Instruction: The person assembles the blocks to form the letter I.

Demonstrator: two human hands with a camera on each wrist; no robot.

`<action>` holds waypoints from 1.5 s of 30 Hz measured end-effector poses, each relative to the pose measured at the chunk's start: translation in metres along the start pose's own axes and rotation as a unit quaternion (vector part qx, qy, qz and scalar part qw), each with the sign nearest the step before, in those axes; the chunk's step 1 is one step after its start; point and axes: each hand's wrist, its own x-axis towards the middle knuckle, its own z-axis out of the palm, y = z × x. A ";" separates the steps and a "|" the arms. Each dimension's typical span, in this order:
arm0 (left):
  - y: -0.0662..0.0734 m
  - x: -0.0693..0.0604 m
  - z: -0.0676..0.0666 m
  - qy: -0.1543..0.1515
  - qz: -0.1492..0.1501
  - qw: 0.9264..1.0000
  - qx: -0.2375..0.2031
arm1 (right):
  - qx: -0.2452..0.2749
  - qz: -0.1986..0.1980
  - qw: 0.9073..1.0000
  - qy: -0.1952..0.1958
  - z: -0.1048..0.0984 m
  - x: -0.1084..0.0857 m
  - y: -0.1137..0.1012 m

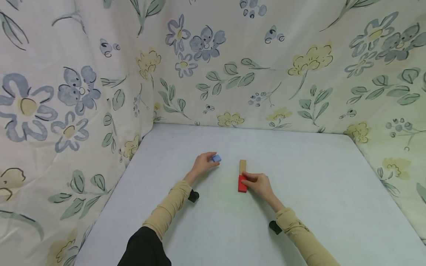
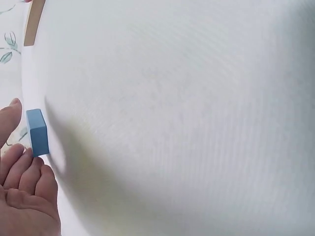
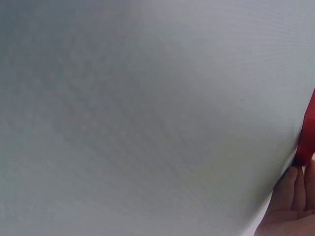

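My left hand (image 1: 203,162) is around a small blue block (image 1: 216,158), thumb on the near side and fingers on the far side. In the left wrist view the thumb (image 2: 7,120) stands apart from the blue block, while the fingertips are beside its lower end. My right hand (image 1: 261,184) pinches a red block (image 1: 242,187) between thumb and fingers. The red block lies end to end with a tan wooden block (image 1: 243,166), forming a straight row that points away from me. Only part of the red block shows in the right wrist view.
A white tabletop (image 1: 219,225) spreads beneath both hands. Floral cloth (image 1: 229,85) hangs along the back and sides. Each wrist carries a small black camera, such as the left one (image 1: 193,195).
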 end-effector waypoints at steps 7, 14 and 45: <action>-0.005 0.000 0.007 0.024 -0.001 1.000 -0.005 | 0.001 0.002 1.000 0.002 0.000 -0.001 0.000; -0.004 -0.001 0.012 0.061 -0.006 0.998 -0.025 | -0.004 0.000 1.000 0.006 0.000 -0.001 -0.001; -0.009 0.000 0.012 0.083 -0.003 0.996 -0.024 | -0.001 -0.002 1.000 0.009 -0.001 -0.001 -0.003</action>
